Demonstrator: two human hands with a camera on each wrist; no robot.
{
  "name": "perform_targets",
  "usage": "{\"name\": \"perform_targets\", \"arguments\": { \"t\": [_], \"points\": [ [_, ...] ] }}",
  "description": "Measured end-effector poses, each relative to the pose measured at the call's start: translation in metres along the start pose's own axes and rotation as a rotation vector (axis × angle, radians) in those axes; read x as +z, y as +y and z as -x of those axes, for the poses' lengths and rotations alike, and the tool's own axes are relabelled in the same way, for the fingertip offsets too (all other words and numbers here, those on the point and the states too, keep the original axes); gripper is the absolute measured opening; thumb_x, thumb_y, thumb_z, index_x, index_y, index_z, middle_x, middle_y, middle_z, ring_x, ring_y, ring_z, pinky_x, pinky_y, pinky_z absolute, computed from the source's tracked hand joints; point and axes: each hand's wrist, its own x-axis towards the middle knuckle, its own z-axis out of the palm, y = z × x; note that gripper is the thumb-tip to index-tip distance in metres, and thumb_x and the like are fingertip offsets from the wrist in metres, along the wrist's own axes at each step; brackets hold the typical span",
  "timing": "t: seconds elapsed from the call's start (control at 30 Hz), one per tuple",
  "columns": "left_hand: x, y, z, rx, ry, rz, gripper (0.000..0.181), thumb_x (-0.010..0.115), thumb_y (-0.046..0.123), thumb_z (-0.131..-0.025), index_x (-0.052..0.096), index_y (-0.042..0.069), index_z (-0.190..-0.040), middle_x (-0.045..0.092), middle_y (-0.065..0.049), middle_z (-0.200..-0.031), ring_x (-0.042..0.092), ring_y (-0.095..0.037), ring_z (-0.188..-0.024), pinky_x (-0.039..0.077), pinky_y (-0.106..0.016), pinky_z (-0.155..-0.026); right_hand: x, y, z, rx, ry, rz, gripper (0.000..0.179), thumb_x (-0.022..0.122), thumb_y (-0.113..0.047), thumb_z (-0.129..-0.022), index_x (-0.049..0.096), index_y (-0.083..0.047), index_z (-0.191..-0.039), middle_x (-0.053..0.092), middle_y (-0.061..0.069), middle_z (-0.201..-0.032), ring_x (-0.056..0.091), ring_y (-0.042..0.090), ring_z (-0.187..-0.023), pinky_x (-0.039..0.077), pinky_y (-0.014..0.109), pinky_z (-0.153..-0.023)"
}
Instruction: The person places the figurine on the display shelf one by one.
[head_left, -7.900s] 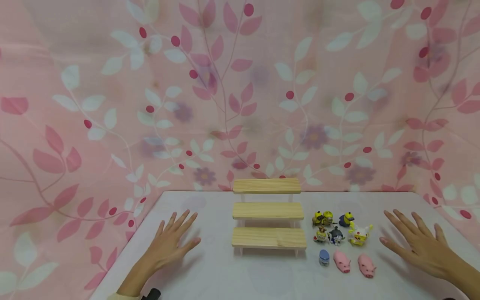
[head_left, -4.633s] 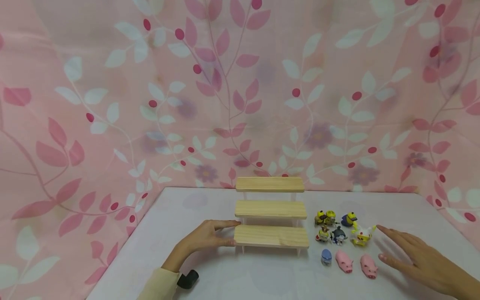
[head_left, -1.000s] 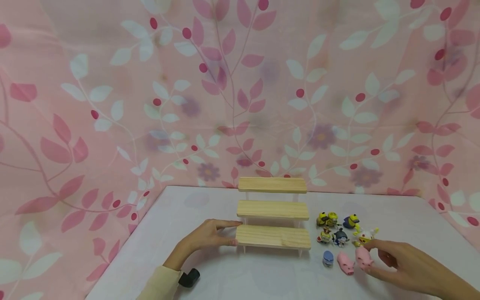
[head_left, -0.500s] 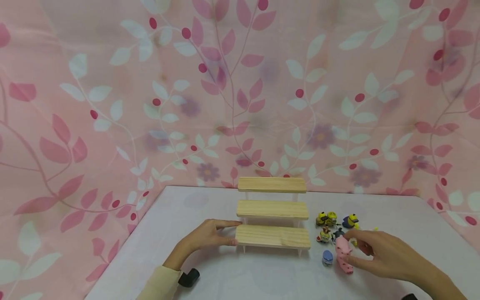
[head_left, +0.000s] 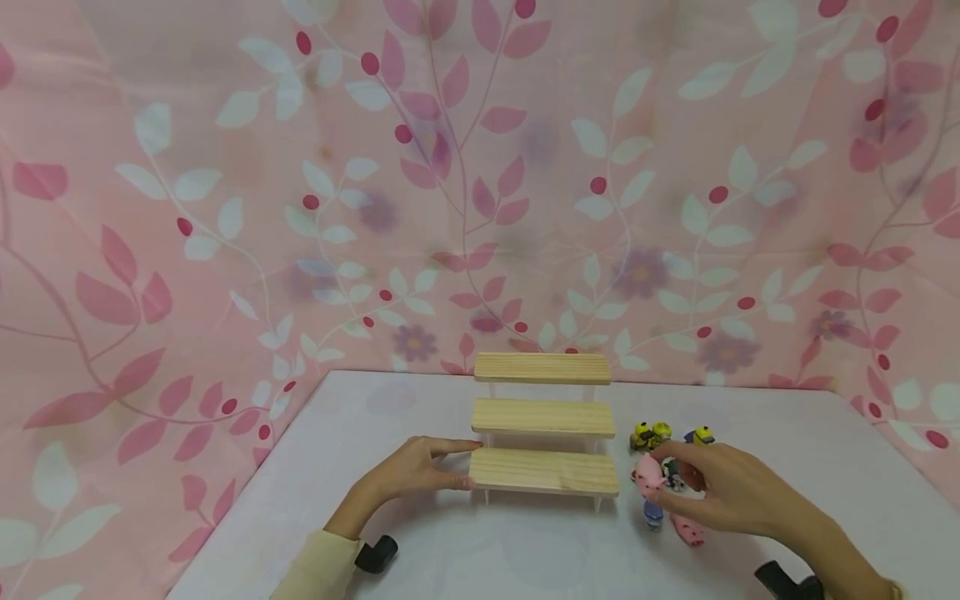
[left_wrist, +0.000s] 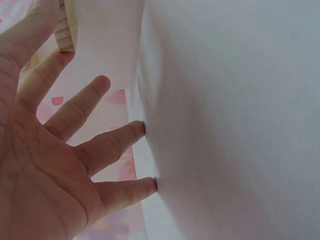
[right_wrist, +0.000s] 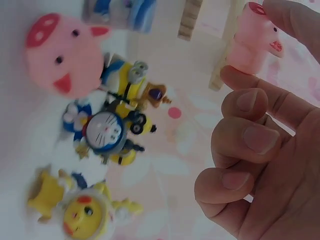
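Note:
My right hand (head_left: 738,493) pinches a pink toy pig (head_left: 647,475) between thumb and index finger, lifted above the table; its other fingers are curled in the right wrist view. A second pink pig (head_left: 687,529) lies on the table below, partly hidden by the hand. With thumb and index finger, my left hand (head_left: 414,473) holds the left end of the lowest plank of a three-tier wooden display stand (head_left: 543,471). Its other fingers are spread, two tips reaching the tabletop in the left wrist view. All three planks are bare.
Beside the right hand are a small blue-topped container (head_left: 653,514) and minion figures (head_left: 651,435). A Doraemon-faced figure (right_wrist: 104,131) and a yellow figure in a white hood (right_wrist: 85,215) show in the right wrist view. A pink floral cloth (head_left: 450,208) hangs behind the white table (head_left: 420,550).
The right hand has taken hold of the right-hand pig, raised it and carried it left over the other pig towards the stand. Earlier the left hand came to the stand; lately it stays put.

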Motion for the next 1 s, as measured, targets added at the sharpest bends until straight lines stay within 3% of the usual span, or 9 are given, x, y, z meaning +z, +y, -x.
{"name": "perform_targets", "arguments": {
  "t": [0.47, 1.0],
  "points": [
    [0.001, -0.001, -0.001, 0.0, 0.004, 0.01, 0.06, 0.079, 0.049, -0.08, 0.063, 0.029, -0.134, 0.06, 0.004, -0.134, 0.053, -0.025, -0.127, 0.043, -0.052, -0.101, 0.016, -0.019, -0.024, -0.091, 0.042, -0.054, 0.028, 0.073, -0.055, -0.084, 0.063, -0.038, -0.104, 0.04, -0.022, -0.064, 0.032, -0.005, -0.053, 0.029, 0.017, -0.047],
    [0.0, -0.001, 0.0, -0.01, 0.005, 0.009, 0.056, 0.079, 0.05, -0.081, 0.063, 0.035, -0.133, 0.061, 0.003, -0.133, 0.053, -0.025, -0.127, 0.044, -0.052, -0.101, 0.03, -0.043, -0.059, -0.129, -0.015, -0.07, 0.038, 0.066, -0.059, -0.088, 0.066, -0.031, -0.114, 0.042, -0.02, -0.062, 0.033, -0.004, -0.051, 0.028, 0.018, -0.045]
  ]
}}
